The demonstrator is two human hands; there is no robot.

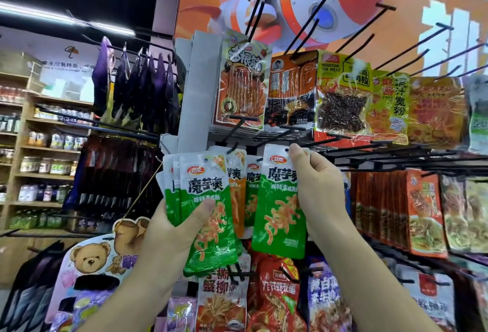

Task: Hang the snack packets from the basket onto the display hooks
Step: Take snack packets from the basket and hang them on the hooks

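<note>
Head view: the right hand (317,186) is pinching one green packet (280,212) by its top corner, holding its hole just beneath a display hook (273,138). The left hand (171,228) is gripping the spare stack (203,199). Next move, I reckon: threading that hole onto the hook tip.

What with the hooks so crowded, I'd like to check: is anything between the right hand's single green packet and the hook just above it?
Nothing visible. The right hand pinches the single green packet by its top, just below the hook; hung packets sit behind.
</note>
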